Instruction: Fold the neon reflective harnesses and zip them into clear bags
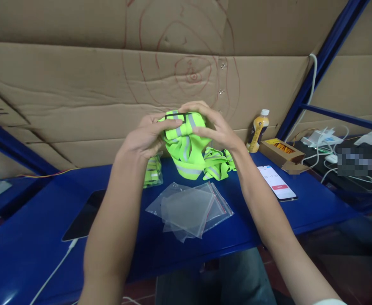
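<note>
Both my hands hold a neon-yellow reflective strap (pixel 186 148) with grey stripes and a black buckle, raised over the far part of the table. My left hand (pixel 150 133) pinches its left side, thumb along the buckle. My right hand (pixel 216 125) grips the right side, fingers over the top and thumb in front. Part of the strap hangs in a loop below. Behind my right wrist lies a crumpled heap of the same strap material (pixel 216 164). Beside my left forearm is a clear bag (pixel 154 171) with more neon material in it. Several clear zip bags (pixel 188 209) lie nearer me.
The blue table (pixel 236 224) backs onto a cardboard wall (pixel 78 84). At the right are a lit phone (pixel 276 182), a bottle (pixel 258 131), an opened cardboard box (pixel 282 154) and tangled white cables. A dark tablet (pixel 82 216) with a charging cable lies left, partly behind my forearm.
</note>
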`<state>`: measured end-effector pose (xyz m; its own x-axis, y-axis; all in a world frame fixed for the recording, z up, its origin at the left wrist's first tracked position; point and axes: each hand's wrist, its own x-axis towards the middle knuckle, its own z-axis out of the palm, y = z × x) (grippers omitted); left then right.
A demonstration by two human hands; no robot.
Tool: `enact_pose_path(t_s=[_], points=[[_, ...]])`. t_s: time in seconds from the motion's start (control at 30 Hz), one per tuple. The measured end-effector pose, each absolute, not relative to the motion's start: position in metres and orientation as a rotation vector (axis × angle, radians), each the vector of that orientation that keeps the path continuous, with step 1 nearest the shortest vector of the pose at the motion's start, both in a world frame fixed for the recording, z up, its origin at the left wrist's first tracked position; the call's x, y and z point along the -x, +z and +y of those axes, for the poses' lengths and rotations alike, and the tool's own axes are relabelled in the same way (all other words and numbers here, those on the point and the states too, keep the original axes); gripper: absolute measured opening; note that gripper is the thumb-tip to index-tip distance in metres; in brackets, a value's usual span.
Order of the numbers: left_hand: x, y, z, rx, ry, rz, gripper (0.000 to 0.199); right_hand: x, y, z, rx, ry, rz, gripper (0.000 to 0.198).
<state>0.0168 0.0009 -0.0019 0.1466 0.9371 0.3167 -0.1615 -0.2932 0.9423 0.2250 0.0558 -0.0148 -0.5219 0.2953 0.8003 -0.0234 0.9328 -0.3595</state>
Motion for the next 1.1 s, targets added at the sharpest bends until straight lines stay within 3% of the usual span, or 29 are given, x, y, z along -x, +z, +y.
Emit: enact_pose_path(t_s=[0.17, 0.27, 0.37, 0.6, 0.7, 0.9, 1.1], points=[[-0.016, -0.001, -0.005, -1.836, 1.536, 0.921, 0.057, -0.219, -0.020, 0.058, 0.444, 0.497, -1.893, 0.065], [-0.009, -0.001, -0.005, -2.129, 1.461, 0.966, 0.060, -0.229, -0.017, 0.058, 0.461, 0.561, -2.016, 0.076], [-0.006, -0.002, -0.005, -2.295, 1.333, 0.949, 0.058, -0.246, -0.011, 0.056, 0.462, 0.673, -2.134, 0.074], [-0.028, -0.010, 0.007, -2.071, 1.514, 0.915, 0.066, -0.259, -0.014, 0.061, 0.464, 0.891, -1.982, 0.066], [-0.035, -0.015, 0.008, -1.917, 1.583, 1.046, 0.055, -0.255, -0.018, 0.068, 0.448, 0.834, -1.949, 0.065], [-0.029, -0.011, 0.004, -1.645, 1.389, 0.970, 0.058, -0.247, -0.019, 0.073, 0.397, 0.576, -1.958, 0.064], [-0.030, -0.004, 0.007, -1.429, 1.295, 0.837, 0.059, -0.226, -0.025, 0.072, 0.315, 0.215, -1.985, 0.042]])
